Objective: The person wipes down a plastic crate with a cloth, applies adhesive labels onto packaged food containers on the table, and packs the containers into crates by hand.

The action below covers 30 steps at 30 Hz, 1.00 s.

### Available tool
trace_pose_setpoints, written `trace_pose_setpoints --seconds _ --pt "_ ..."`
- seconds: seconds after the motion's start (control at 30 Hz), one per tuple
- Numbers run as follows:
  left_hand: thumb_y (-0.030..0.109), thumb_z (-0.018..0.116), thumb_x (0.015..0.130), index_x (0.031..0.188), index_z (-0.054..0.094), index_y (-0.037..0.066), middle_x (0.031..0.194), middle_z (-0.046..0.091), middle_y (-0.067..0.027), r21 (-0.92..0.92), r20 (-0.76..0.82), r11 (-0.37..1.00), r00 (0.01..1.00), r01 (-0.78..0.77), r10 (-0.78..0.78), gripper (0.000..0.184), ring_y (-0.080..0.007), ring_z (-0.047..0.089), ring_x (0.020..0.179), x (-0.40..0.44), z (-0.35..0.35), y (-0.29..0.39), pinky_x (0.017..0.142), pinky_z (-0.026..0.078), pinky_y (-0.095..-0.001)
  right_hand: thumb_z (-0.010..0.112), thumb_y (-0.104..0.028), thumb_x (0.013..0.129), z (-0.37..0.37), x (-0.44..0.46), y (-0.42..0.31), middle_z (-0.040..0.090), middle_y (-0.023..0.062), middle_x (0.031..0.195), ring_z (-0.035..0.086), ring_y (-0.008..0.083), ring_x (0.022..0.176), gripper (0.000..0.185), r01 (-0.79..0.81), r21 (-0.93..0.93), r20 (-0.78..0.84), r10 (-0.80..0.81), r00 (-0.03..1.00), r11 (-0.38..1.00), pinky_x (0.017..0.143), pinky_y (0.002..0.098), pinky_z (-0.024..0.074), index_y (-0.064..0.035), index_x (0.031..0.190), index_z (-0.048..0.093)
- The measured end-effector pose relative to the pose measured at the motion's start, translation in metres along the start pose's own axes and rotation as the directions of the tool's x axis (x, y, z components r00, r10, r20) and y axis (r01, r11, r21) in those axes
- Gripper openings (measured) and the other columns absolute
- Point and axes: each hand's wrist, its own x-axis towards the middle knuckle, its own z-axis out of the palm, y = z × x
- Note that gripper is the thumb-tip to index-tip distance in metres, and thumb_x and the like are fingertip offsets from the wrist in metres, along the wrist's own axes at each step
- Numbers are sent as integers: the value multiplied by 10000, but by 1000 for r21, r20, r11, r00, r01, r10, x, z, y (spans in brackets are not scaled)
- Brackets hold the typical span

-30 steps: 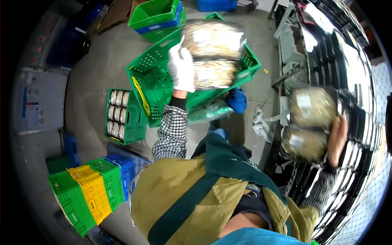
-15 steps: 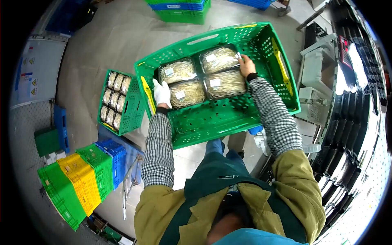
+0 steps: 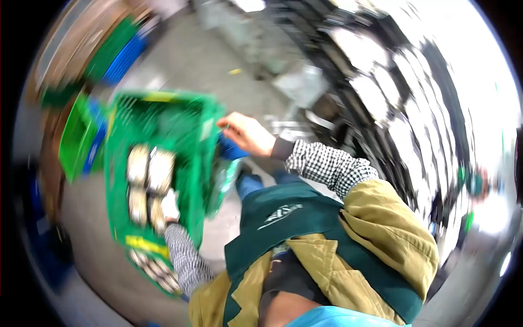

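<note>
A large green crate [image 3: 207,109] stands in front of me, left of centre, blurred by motion. Inside lie several clear-covered packs of pale, thin strands [image 3: 162,170], grouped toward its left side. My left hand [image 3: 170,205], in a white glove, is over the crate by the lower right pack; smearing hides how its fingers are set. My bare right hand [image 3: 248,132] is just outside the crate's right edge, above a blue item [image 3: 231,148]. Its fingers are loosely bent and apart, and nothing shows in them.
Below the large crate, a second crate of similar packs [image 3: 155,270] shows in part. A bright green crate [image 3: 73,139] with a blue side stands at left, and stacked green and blue crates [image 3: 122,57] lie beyond. Dark stacked trays [image 3: 376,158] line the right.
My view has swung right, so the crate now appears farther left and turned. My right hand has left the packs and come out past the crate's edge. The left hand stays by the packs.
</note>
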Motion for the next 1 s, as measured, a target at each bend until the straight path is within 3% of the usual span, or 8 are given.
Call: trace_pose_setpoints --seconds 0.1,0.17,0.23,0.3,0.37,0.63,0.87,1.0 --pt "197 479 918 992 667 59 812 649 -141 -608 505 321 666 726 -549 245 -230 602 622 35 -58 53 558 488 -333 608 -24 824 -141 -123 -5 606 122 907 608 246 808 239 -223 -137 -300 174 938 965 719 332 500 -43 1061 585" --pt "170 473 920 1050 644 -1 901 663 -140 -998 -13 57 965 2 -263 275 -210 605 717 68 -18 33 626 491 -331 608 -28 830 -230 -224 4 612 111 893 612 248 824 220 -373 -348 -564 126 816 860 722 321 503 -48 1049 597" --pt "215 521 921 1035 607 -30 1062 619 -176 -538 -410 824 909 -177 -72 284 -209 604 876 90 -114 230 768 505 -297 593 12 806 -296 -328 20 633 112 967 618 246 839 278 -693 -392 -796 155 585 606 731 314 502 -44 1079 604" --pt "53 503 907 1141 560 -64 1127 605 -144 -958 -9 -286 993 24 114 268 -203 585 977 128 -114 385 909 453 -303 584 -42 850 -367 -438 21 622 159 1019 591 276 945 269 -855 -460 -886 -56 461 238 846 370 447 -27 1119 575" --pt "16 498 907 1198 529 -45 1185 576 -159 -561 -416 542 779 -626 470 299 -190 548 1079 80 -178 597 937 425 -267 575 -255 883 -413 -538 29 590 178 1031 550 334 978 313 -940 -51 -994 -70 79 -337 883 402 422 -33 1104 572" --pt "174 422 925 1032 585 11 907 606 -221 -14 -324 183 178 -983 929 254 -353 587 807 138 -46 904 716 475 -437 485 -392 920 -467 -774 97 618 215 1007 571 359 973 415 -979 202 -961 196 -196 14 849 428 431 -16 1051 601" --pt "203 468 880 1005 544 -27 806 604 -214 -176 -214 270 304 -947 928 273 -331 598 698 110 -99 903 607 486 -411 443 -45 828 -521 -822 45 553 94 1048 510 235 1039 238 -169 -592 -792 530 303 -788 872 325 408 -117 1034 538" --pt "266 501 849 1012 509 -75 754 601 -224 -505 -276 369 551 -781 788 377 -340 603 652 75 -144 870 583 485 -418 401 -270 980 -579 -716 -39 614 95 977 598 238 845 264 -583 -705 -666 94 740 -405 717 319 486 -60 1044 547"
